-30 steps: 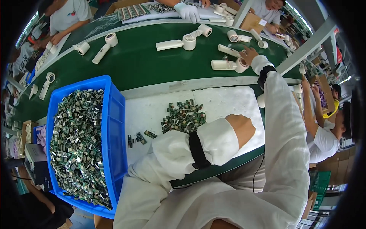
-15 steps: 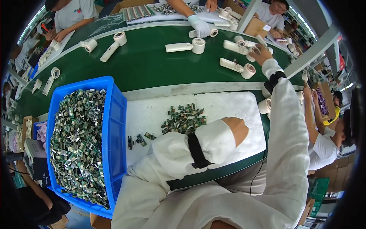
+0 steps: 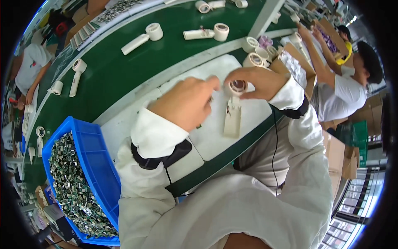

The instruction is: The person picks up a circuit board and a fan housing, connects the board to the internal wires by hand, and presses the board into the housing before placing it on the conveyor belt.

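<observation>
My right hand (image 3: pixel 259 83) grips the round head of a white handheld-fan housing (image 3: pixel 233 118). Its open handle shell points toward me over the white foam sheet (image 3: pixel 253 114), and red wire shows near the neck. Close by on the left, my left hand (image 3: pixel 184 101) is curled with its fingertips toward the fan's head. Whatever its fingers hold, if anything, is hidden. Bits of green circuit board (image 3: pixel 199 126) peek out beside and beneath this hand, which covers most of that spot.
A blue bin (image 3: pixel 93 153) full of small circuit boards stands at the left. More white fan housings (image 3: pixel 154 32) lie along the green conveyor belt (image 3: pixel 120 62). Several round white parts (image 3: pixel 253 61) and a cardboard box (image 3: pixel 296 62) crowd the right, near a co-worker (image 3: pixel 348 87).
My right hand has come back from the belt with a fan housing, now over the foam sheet. My left hand has risen and turned toward it. The view has swung to the right.
</observation>
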Action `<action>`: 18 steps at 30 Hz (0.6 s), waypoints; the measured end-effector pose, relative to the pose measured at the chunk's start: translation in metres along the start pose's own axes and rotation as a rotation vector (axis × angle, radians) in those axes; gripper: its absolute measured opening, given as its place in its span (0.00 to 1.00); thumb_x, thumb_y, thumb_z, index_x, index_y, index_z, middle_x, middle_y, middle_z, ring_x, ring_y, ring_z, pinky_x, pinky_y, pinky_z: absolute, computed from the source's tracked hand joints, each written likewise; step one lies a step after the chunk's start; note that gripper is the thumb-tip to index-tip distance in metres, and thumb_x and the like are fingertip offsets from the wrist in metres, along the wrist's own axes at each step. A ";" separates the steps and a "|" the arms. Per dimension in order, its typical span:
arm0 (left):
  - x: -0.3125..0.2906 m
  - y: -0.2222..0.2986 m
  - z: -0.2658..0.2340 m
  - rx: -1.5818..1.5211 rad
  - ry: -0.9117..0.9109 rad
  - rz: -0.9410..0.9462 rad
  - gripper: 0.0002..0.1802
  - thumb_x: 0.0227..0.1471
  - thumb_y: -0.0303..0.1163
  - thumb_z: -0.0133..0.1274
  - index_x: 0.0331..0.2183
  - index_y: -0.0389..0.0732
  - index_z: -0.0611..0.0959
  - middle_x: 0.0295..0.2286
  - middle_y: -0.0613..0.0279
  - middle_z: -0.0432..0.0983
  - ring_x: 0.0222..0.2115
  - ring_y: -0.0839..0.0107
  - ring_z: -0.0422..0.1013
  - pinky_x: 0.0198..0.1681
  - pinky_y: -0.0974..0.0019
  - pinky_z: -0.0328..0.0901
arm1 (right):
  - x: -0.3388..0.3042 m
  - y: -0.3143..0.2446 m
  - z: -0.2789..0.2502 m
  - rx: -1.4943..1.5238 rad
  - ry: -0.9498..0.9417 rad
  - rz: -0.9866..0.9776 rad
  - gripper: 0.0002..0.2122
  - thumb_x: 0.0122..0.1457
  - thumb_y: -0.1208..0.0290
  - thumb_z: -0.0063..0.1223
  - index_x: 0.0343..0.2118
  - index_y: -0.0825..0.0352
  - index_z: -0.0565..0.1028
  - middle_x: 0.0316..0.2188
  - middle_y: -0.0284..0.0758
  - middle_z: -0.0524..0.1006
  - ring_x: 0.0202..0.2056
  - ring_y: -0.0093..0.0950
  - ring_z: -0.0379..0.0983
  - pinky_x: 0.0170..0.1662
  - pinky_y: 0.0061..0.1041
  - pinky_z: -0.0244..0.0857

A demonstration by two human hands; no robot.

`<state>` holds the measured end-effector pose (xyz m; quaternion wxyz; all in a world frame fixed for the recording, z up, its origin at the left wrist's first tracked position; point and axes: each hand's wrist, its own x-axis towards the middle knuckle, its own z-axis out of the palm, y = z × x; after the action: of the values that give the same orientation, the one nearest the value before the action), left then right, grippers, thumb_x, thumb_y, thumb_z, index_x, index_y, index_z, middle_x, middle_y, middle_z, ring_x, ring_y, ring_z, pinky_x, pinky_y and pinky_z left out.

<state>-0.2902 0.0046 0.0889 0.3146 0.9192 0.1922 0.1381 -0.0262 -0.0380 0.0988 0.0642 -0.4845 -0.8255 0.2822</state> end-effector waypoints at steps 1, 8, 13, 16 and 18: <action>0.001 -0.003 0.000 0.099 0.068 -0.012 0.09 0.46 0.20 0.52 0.34 0.35 0.78 0.28 0.47 0.79 0.30 0.51 0.76 0.33 0.56 0.70 | -0.003 -0.001 0.007 -0.170 0.151 -0.046 0.22 0.46 0.78 0.63 0.48 0.65 0.74 0.43 0.43 0.77 0.43 0.39 0.75 0.47 0.32 0.69; 0.009 0.010 0.011 0.020 -0.041 0.015 0.08 0.47 0.22 0.55 0.34 0.35 0.80 0.27 0.48 0.79 0.28 0.52 0.77 0.32 0.57 0.70 | -0.019 -0.025 0.028 -0.235 0.166 0.073 0.19 0.47 0.79 0.61 0.45 0.62 0.77 0.37 0.38 0.78 0.36 0.38 0.76 0.40 0.35 0.69; 0.017 0.006 0.025 0.065 -0.190 0.023 0.08 0.47 0.23 0.56 0.34 0.36 0.81 0.27 0.50 0.79 0.28 0.56 0.78 0.33 0.59 0.71 | -0.006 0.010 0.054 -0.116 0.082 -0.026 0.12 0.51 0.78 0.59 0.40 0.64 0.78 0.32 0.36 0.77 0.31 0.36 0.76 0.35 0.35 0.69; 0.020 0.004 0.033 -0.011 -0.255 0.014 0.08 0.48 0.24 0.56 0.34 0.35 0.82 0.27 0.50 0.79 0.28 0.55 0.77 0.33 0.59 0.71 | 0.003 0.024 0.066 -0.107 0.241 -0.196 0.10 0.53 0.77 0.58 0.39 0.64 0.78 0.31 0.36 0.77 0.31 0.35 0.76 0.35 0.32 0.70; 0.024 0.001 0.036 -0.221 -0.333 -0.020 0.06 0.48 0.24 0.56 0.32 0.35 0.83 0.26 0.48 0.79 0.28 0.51 0.76 0.34 0.57 0.71 | 0.007 0.030 0.073 -0.019 0.351 -0.252 0.09 0.53 0.76 0.58 0.38 0.64 0.79 0.30 0.36 0.77 0.30 0.34 0.76 0.34 0.31 0.70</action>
<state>-0.2549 -0.0048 0.0652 0.4426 0.8872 0.1304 0.0010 -0.0351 -0.0502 0.0215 0.2371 -0.4197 -0.8583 0.1758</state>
